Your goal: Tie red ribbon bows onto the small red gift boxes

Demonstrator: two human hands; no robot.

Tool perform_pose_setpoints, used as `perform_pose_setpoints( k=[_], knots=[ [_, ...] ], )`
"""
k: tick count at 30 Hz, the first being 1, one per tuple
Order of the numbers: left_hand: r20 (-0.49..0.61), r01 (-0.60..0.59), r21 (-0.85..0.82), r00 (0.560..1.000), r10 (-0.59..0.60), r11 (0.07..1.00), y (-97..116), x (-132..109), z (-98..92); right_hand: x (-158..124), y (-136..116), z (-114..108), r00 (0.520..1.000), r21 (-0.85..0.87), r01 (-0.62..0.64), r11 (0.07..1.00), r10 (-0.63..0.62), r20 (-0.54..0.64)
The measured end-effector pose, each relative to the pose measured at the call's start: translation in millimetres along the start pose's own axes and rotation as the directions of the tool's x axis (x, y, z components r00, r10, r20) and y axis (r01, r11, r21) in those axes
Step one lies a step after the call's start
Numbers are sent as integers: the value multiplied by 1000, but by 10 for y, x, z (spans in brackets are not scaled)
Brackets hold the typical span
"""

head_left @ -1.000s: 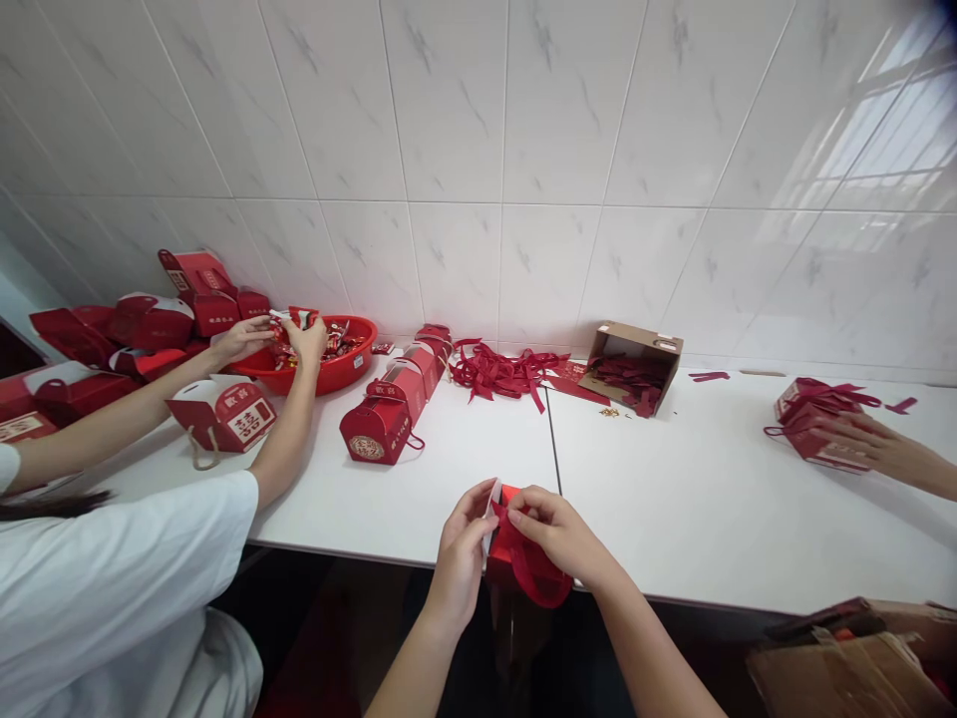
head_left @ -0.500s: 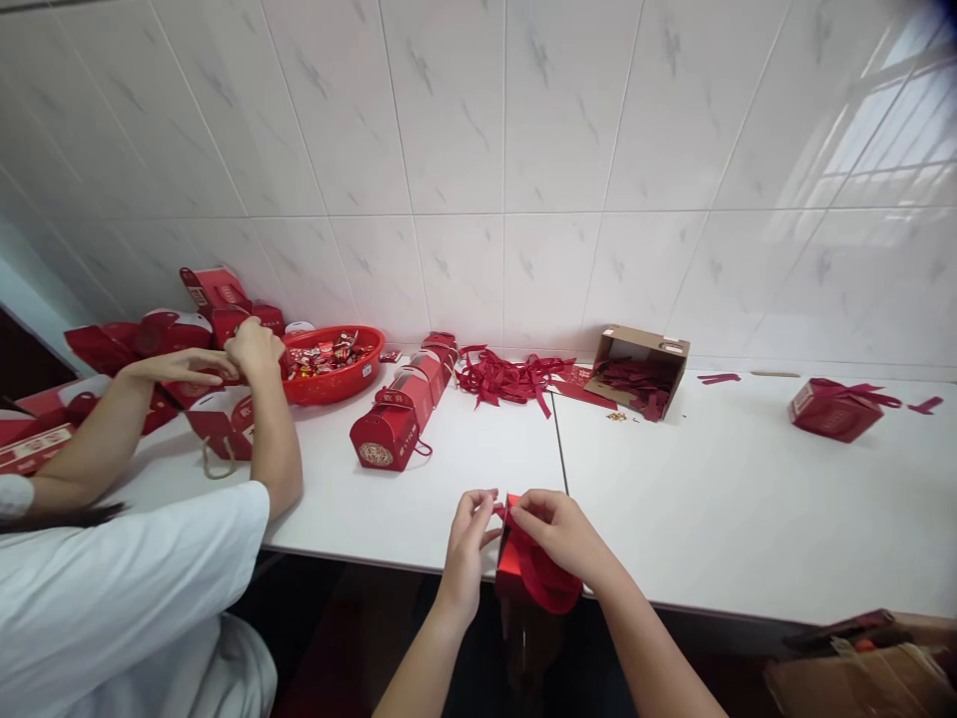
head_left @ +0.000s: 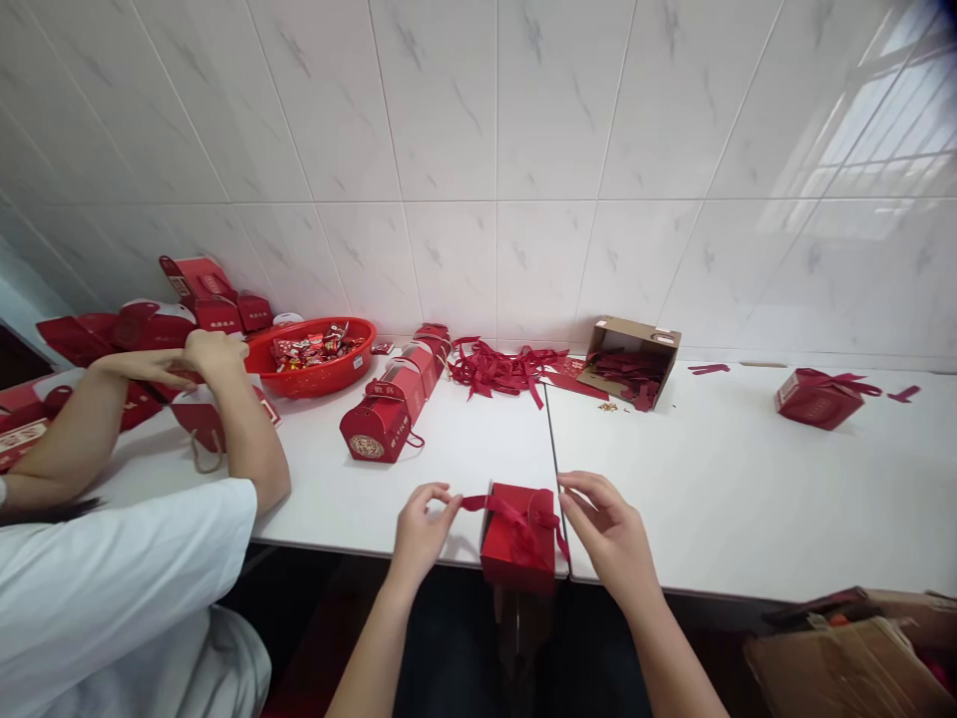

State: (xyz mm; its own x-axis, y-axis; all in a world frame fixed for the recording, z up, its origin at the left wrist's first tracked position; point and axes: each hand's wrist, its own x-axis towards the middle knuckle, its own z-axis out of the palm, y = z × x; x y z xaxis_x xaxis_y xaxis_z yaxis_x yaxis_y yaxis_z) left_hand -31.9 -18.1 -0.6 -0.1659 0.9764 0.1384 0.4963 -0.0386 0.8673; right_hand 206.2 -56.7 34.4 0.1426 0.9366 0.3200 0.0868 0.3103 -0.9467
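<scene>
At the table's front edge, directly before me, sits a small red gift box (head_left: pixel 502 543). A dark red ribbon (head_left: pixel 514 514) lies across its top, with a loop and a loose tail on the right side. My left hand (head_left: pixel 420 529) pinches the ribbon's left end between thumb and fingertips, drawing it out from the box. Just right of the box is my right hand (head_left: pixel 609 534), thumb and fingers apart, with nothing visible between them. The ribbon's right tail hangs below those fingertips.
A row of red boxes (head_left: pixel 374 431), a ribbon pile (head_left: pixel 504 369) and an open carton (head_left: pixel 669 344) of ribbon stand behind. Right is a tied red box (head_left: pixel 818 404). At left, a co-worker's arms (head_left: pixel 250 439) reach near a red basin (head_left: pixel 329 384) of sweets.
My hands have moved apart. The left has drawn the ribbon end leftward, while the right has come off the ribbon to the right. The box's top and ribbon loop now show.
</scene>
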Motion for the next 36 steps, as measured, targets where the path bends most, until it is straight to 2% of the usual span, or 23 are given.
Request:
perform_pose_setpoints(
  k=[4,6,9,11,15,18,20,22,25,32,36],
  knots=[
    [-216,118,353,975,-42,928,-202,99,-215,-97,169,-156,984,-110,-170,979,175,32],
    [-237,89,377,972,3,922,-182,119,-226,-139,242,-148,969,-129,-220,967,232,84],
    [-63,-72,34,995,74,997,0,107,-116,-169,306,-79,956,-121,-246,962,261,132],
    [118,-77,-186,988,100,980,166,75,-12,-163,320,-43,954,-112,-253,961,267,138],
    [425,6,-304,896,130,953,370,6,100,-127,323,-55,929,8,-330,944,323,180],
    [544,130,-329,835,76,935,343,-1,73,-111,317,-105,894,146,-406,902,360,268],
    [568,187,-352,822,51,917,291,13,33,-105,304,-133,871,221,-446,867,365,328],
    [547,211,-375,836,32,903,254,32,-6,-97,285,-157,856,272,-477,836,372,359],
    [493,215,-364,870,-8,906,242,56,-45,-68,252,-198,874,289,-463,838,376,309],
    [448,187,-318,893,-26,929,204,85,-19,53,290,-312,949,74,-281,957,265,170],
    [492,253,-333,869,-62,908,153,65,47,75,448,-296,954,-15,-248,969,246,172]
  ],
)
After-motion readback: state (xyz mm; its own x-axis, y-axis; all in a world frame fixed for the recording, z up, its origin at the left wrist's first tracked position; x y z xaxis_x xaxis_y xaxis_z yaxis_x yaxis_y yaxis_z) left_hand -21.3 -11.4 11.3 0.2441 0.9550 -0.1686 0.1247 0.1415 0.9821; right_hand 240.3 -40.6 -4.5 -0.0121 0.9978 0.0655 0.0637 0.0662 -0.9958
